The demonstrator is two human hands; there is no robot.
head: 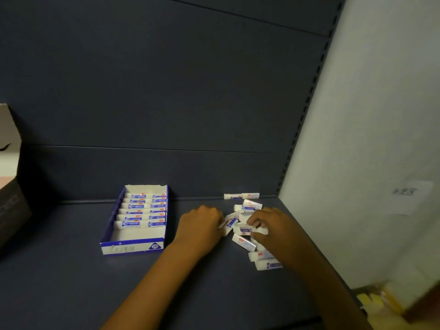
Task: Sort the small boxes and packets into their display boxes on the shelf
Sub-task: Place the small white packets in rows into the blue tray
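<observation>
At the far left edge stood a cardboard box [9, 177], partly out of view. On the dark shelf [59, 282] sat the blue and white display box [133, 248], its back rows filled with small white packets [142, 210] and its front part bare. To its right the left hand [202, 225] was curled, fingertips pinching a packet at the edge of the loose pile [247, 225]. The right hand [269, 225] lay over the pile, fingers bent around another packet. Two more packets [241, 196] rested by the back wall. Risk, as I judged it: with both hands working in a crowded heap, a grab could knock neighbouring packets toward the shelf's right edge, or a packet could go in misaligned with the rows
</observation>
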